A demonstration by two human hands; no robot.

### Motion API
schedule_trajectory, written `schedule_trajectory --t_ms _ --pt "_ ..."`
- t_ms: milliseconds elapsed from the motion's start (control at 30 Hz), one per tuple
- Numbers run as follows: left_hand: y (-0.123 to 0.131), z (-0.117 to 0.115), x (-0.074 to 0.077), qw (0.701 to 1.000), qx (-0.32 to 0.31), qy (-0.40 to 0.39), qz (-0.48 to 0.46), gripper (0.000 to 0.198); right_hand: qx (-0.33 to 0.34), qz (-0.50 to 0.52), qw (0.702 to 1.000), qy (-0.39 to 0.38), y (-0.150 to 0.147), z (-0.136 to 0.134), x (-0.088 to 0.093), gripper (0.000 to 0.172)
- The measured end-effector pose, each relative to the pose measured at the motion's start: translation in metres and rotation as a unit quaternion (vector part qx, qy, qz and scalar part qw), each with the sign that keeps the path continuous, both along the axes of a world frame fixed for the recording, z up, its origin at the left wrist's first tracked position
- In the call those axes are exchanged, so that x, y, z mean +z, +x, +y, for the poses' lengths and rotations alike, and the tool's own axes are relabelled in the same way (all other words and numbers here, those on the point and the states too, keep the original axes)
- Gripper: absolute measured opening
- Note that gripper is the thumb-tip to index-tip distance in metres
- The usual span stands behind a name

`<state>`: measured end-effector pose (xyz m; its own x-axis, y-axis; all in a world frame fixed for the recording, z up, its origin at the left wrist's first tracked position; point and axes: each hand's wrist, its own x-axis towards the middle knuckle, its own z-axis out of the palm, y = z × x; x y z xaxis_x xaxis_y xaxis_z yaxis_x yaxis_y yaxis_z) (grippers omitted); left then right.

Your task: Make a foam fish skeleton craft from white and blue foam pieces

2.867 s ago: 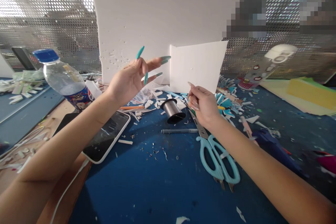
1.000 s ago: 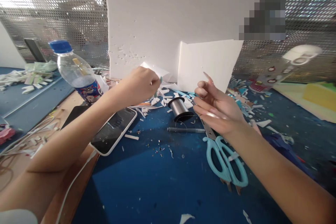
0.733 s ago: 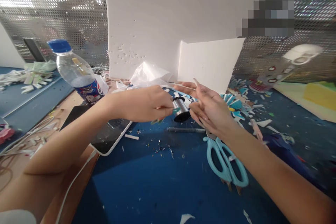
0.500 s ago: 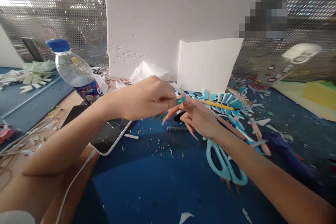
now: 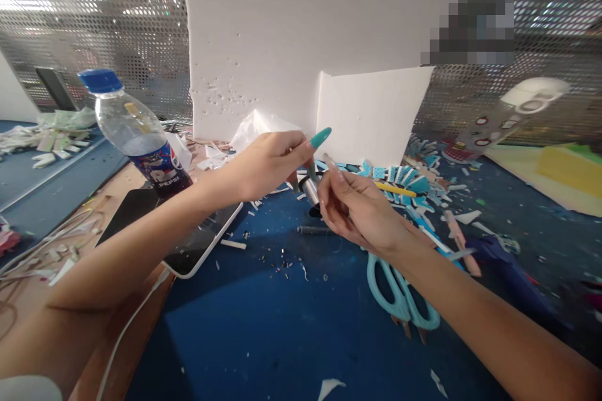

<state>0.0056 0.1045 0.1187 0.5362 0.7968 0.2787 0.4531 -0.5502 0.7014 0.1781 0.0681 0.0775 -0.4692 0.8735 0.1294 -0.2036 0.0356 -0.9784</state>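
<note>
A small silver spool with black ends [image 5: 309, 192] is tilted between my two hands, above the blue mat. The fingers of my left hand [image 5: 270, 163], with long teal nails, close around its upper end, and the thumb points up to the right. My right hand [image 5: 360, 207] is curled close against the spool's right side, thumb and forefinger brought together; whatever lies between them is too fine to make out. Below the hands a dark grey stick [image 5: 317, 230] lies on the mat. Light blue scissors [image 5: 399, 294] rest under my right forearm.
A tablet-like device [image 5: 188, 250] with a white cable lies under my left forearm. Behind it stands a Pepsi bottle [image 5: 155, 163]. White foam boards [image 5: 371, 116] rise at the back. Blue patterned pieces [image 5: 404, 177], a yellow stick [image 5: 395, 189] and scraps lie to the right.
My left hand has turned, its thumb now raised. My right hand's spread fingers have curled in, and the spool shows more clearly between the hands.
</note>
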Motion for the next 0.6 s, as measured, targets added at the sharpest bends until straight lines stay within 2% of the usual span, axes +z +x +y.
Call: schedule_trajectory --t_ms 133,233,433,533,600 --pt "0.0042 -0.0037 -0.0043 0.985 -0.068 -0.133 -0.084 0.018 -0.059 0.044 0.997 -0.022 -0.0013 0.0021 0.0006 0.038" --pt "0.0061 -0.0067 -0.0052 0.97 -0.115 -0.19 -0.1 0.021 -0.073 0.058 0.995 -0.025 -0.0018 0.0031 0.001 0.037" --pt "0.0101 -0.0064 -0.0057 0.952 -0.153 -0.225 -0.139 0.017 -0.076 0.064 0.995 -0.012 -0.0042 0.0002 0.0021 0.034" --pt "0.0103 -0.0059 -0.0043 0.941 -0.176 -0.248 -0.147 0.024 -0.104 0.073 0.992 -0.002 -0.0055 -0.0015 0.0031 0.033" --pt "0.0093 -0.0057 -0.0033 0.945 -0.174 -0.237 -0.142 0.027 -0.123 0.082 0.989 -0.003 -0.0057 -0.0015 0.0041 0.033"
